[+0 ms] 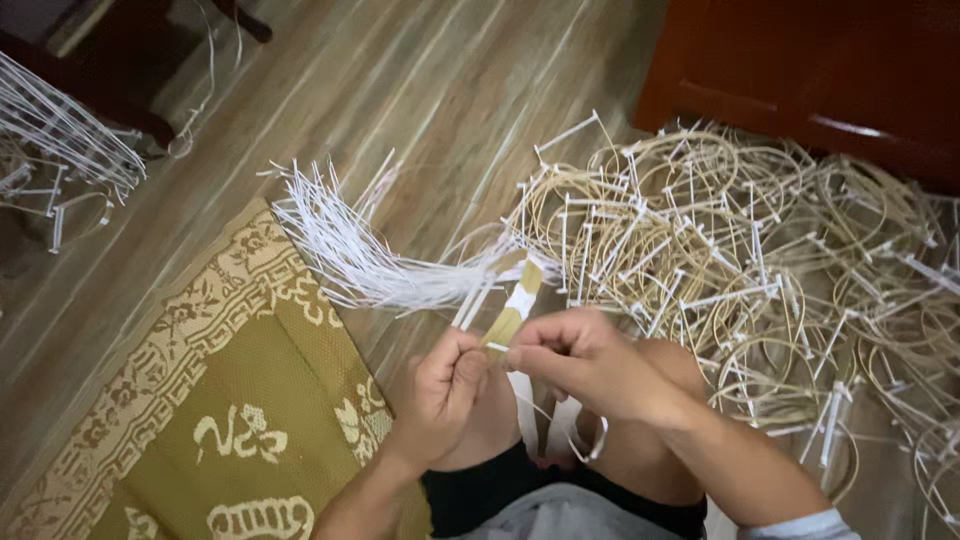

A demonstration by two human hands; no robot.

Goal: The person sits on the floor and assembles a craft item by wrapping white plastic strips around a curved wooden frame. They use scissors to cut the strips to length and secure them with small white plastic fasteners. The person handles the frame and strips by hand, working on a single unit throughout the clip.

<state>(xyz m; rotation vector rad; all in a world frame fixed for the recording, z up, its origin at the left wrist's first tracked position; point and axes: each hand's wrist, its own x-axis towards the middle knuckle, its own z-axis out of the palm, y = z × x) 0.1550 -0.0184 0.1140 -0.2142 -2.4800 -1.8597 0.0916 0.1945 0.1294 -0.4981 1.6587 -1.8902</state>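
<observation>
My left hand [440, 385] and my right hand [585, 362] meet over my knees and pinch a thin tan cane strip [512, 315] with a white plastic tie [522, 297] wrapped on it. Both hands' fingers are closed on the strip, left thumb against right fingertips. A bundle of white plastic ties [350, 250] fans out to the upper left from just above my hands. More white ties hang down between my knees [520, 405].
A big heap of tan cane rings fastened with white ties [740, 270] covers the floor to the right. A woven olive and cream mat [220, 400] lies at lower left. A red-brown wooden cabinet [820, 70] stands at upper right, more ties [60, 140] at far left.
</observation>
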